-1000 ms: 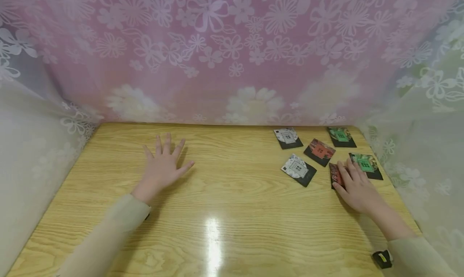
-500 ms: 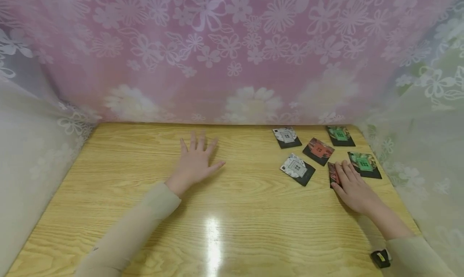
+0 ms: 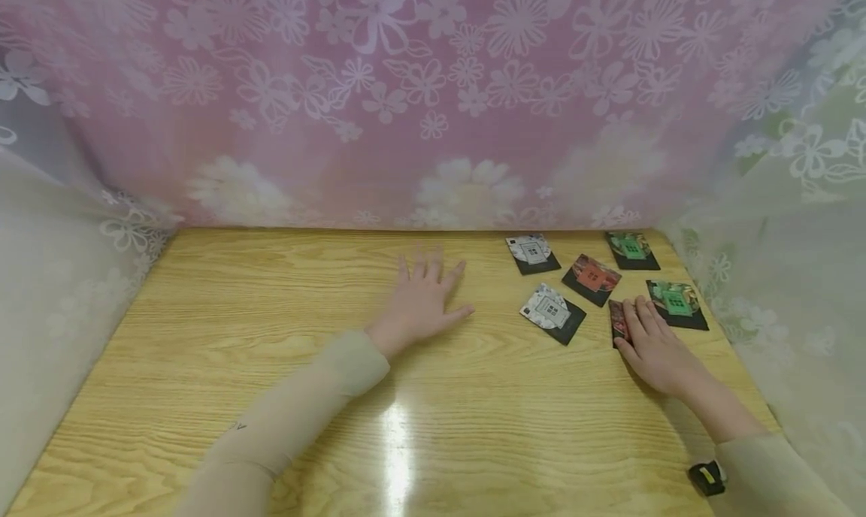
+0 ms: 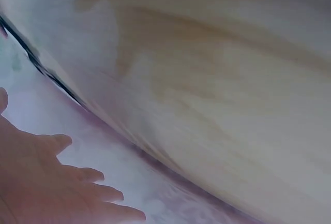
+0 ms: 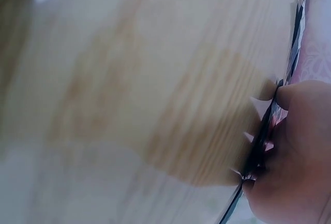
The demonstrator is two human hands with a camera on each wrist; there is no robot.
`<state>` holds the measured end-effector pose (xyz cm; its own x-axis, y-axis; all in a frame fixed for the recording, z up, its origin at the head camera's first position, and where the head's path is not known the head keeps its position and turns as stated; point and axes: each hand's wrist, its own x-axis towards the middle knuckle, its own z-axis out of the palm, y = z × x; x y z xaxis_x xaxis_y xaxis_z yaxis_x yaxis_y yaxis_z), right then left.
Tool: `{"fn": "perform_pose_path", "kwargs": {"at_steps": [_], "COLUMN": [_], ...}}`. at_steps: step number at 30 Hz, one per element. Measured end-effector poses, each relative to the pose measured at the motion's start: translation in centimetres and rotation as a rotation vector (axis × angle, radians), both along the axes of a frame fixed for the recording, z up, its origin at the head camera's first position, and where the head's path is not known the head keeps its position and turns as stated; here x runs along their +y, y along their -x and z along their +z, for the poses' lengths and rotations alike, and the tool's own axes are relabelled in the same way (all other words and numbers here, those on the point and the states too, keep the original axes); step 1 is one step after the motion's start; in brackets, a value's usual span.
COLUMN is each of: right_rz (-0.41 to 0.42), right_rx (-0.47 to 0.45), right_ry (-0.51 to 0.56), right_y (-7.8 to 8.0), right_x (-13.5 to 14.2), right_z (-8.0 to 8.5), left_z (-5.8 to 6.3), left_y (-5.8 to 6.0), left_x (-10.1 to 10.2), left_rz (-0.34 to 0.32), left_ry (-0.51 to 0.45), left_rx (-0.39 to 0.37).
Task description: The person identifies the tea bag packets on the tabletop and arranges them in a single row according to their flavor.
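Note:
My left hand (image 3: 419, 303), fingers spread and straight, is over the middle of the table, holding nothing. In the left wrist view the same hand (image 4: 57, 182) appears apart from the tabletop. On the right, my right hand (image 3: 659, 352) rests on a flat red-and-black packet (image 3: 619, 323), covering most of it. The right wrist view has the fingertips and thumb of that hand (image 5: 305, 146) touching the dark packet (image 5: 261, 144) at the table surface. Just beyond these fingers lies a green-and-black packet (image 3: 676, 303).
More flat packets lie nearby: a red one (image 3: 591, 278), a silver-white one (image 3: 551, 310), another silver-white one (image 3: 533, 252) and a green one (image 3: 632, 249). The wooden table (image 3: 271, 291) ends at a pink flowered cloth (image 3: 433, 111). Pale cloth hangs at both sides.
My left hand has moved right across the table from the left side to the middle, fingers still spread. My right hand stays on the red packet, and the packets lie as before.

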<state>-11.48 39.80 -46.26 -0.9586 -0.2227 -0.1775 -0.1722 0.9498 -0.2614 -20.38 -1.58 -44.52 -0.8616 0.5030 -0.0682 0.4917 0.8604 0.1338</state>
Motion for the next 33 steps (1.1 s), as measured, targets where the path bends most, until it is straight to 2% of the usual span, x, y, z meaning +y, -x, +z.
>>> {"fn": "perform_pose_path", "kwargs": {"at_steps": [4, 14, 21, 27, 33], "right_rz": [0.001, 0.015, 0.019, 0.029, 0.03], "right_rx": [0.004, -0.014, -0.015, -0.019, -0.004], "right_ry": [0.019, -0.058, -0.047, -0.026, -0.026], "right_y": [-0.2, -0.3, -0.2, 0.1, 0.2], "right_x": [-0.1, -0.4, -0.3, -0.2, 0.0], "right_z": [-0.2, -0.2, -0.2, -0.3, -0.4], "left_z": [-0.4, -0.6, -0.7, -0.4, -0.6], "left_y": [-0.2, -1.2, -2.1, -3.1, -3.8], "left_x": [2.1, 7.1, 10.6, 13.0, 14.5], "left_rz": [-0.045, -0.16, -0.261, -0.338, -0.404], "left_ry": [0.021, 0.054, 0.108, 0.185, 0.274], "left_rx": [0.01, 0.062, 0.125, 0.084, 0.083]}}
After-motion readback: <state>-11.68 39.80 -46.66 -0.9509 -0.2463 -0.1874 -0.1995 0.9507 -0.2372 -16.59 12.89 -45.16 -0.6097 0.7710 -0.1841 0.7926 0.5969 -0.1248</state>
